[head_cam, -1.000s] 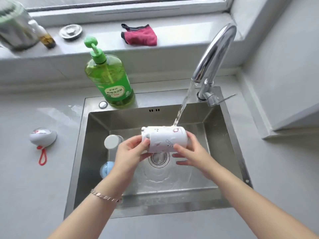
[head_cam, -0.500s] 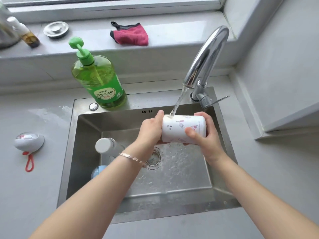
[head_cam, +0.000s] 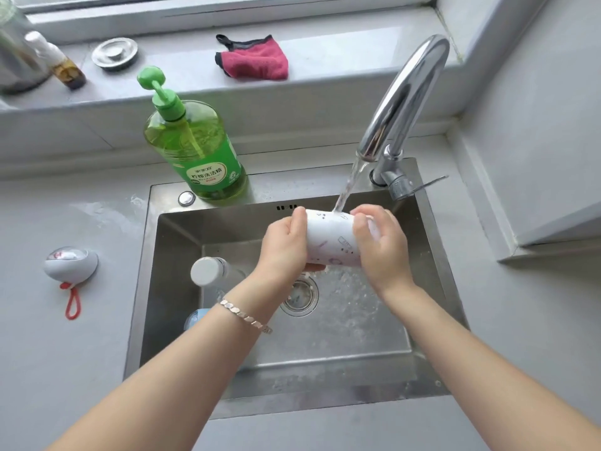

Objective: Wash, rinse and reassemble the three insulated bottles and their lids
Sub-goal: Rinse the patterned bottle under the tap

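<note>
Bottle: the white printed bottle [head_cam: 328, 242] lies sideways over the sink [head_cam: 432, 242], under the tap stream [head_cam: 347, 185], just far of the drain [head_cam: 299, 296].
Hands: the left hand [head_cam: 283, 245] wraps its left end and the right hand [head_cam: 382, 249] curls round its right end.
Handling: probably rigid, light when empty, and slippery when wet, so it is best gripped at both ends.
Change: half a second ago the stream hit near the left end; it now lands mid-body.

grey bottle [head_cam: 211, 275] crowding sink's [head_cam: 325, 369] left, right free
</note>
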`<state>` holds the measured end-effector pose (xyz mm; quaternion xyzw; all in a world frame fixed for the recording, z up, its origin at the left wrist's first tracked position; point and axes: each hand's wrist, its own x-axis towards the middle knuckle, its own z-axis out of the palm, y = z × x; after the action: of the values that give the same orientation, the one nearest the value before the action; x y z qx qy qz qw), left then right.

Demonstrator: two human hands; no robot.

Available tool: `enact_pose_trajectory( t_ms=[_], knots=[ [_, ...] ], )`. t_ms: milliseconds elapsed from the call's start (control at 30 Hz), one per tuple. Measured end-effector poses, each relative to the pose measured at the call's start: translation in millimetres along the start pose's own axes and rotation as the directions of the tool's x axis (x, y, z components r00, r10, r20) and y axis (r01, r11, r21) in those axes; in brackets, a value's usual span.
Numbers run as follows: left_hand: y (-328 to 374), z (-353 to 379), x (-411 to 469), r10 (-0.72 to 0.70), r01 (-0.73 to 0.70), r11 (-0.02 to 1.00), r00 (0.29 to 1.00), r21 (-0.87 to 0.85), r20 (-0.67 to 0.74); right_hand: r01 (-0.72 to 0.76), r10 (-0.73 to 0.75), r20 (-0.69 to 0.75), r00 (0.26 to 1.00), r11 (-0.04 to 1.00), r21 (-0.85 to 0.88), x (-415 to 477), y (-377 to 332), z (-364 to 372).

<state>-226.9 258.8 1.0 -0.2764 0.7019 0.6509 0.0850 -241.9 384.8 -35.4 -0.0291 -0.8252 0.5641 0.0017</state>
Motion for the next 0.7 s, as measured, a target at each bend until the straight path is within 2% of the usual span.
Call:
enact_pose_trajectory(
  t_ms=[33,100,200,233,267,300,367,400,433,500,533,567,600,633,700],
  knots=[
    [-2,1,-3,0.042,-0.042,0.999,0.999,0.023,-0.017,0.112,-0.121,-0.032,0.992,0.973,-0.204,0,0,5],
    [-7,0,-6,0.159,-0.153,0.981,0.986,0.119,-0.042,0.231,-0.248,0.018,0.968,0.87,-0.435,-2,-9,18],
    [-12,-10,-8,0.295,-0.283,0.929,0.955,0.239,-0.016,0.461,-0.472,0.135,0.871,0.69,-0.558,-7,-17,37],
    [-14,-14,-9,0.321,-0.312,0.917,0.947,0.249,0.001,0.5,-0.492,0.179,0.852,0.662,-0.559,-5,-21,37],
    [-15,-18,-9,0.341,-0.331,0.907,0.94,0.262,0.005,0.492,-0.43,0.25,0.868,0.677,-0.547,0,-27,33],
    [-17,-22,-9,0.35,-0.334,0.899,0.937,0.283,-0.006,0.433,-0.301,0.317,0.899,0.716,-0.548,5,-32,27],
    [-18,-26,-9,0.339,-0.31,0.902,0.94,0.299,-0.047,0.199,0.025,0.386,0.922,0.824,-0.53,20,-33,19],
    [-18,-26,-8,0.326,-0.294,0.909,0.943,0.296,-0.064,0.146,0.099,0.394,0.914,0.825,-0.546,25,-29,17],
    [-18,-25,-7,0.32,-0.285,0.91,0.944,0.3,-0.073,0.18,0.078,0.394,0.916,0.798,-0.575,23,-30,19],
    [-18,-21,-6,0.321,-0.287,0.906,0.945,0.311,-0.062,0.394,-0.192,0.375,0.907,0.703,-0.593,9,-33,29],
    [-18,-19,-5,0.331,-0.303,0.904,0.943,0.302,-0.043,0.464,-0.274,0.391,0.878,0.685,-0.561,3,-33,34],
    [-20,-18,-4,0.347,-0.324,0.898,0.938,0.299,-0.024,0.471,-0.288,0.395,0.872,0.71,-0.524,1,-35,35],
    [-19,-19,-5,0.369,-0.347,0.883,0.929,0.315,-0.011,0.434,-0.235,0.413,0.88,0.75,-0.499,5,-36,32],
    [-19,-22,-5,0.394,-0.369,0.864,0.919,0.342,-0.006,0.338,-0.105,0.44,0.892,0.802,-0.492,12,-37,26],
    [-18,-27,-5,0.445,-0.403,0.836,0.895,0.373,-0.028,0.022,0.226,0.476,0.85,0.887,-0.461,30,-34,9]
  ],
)
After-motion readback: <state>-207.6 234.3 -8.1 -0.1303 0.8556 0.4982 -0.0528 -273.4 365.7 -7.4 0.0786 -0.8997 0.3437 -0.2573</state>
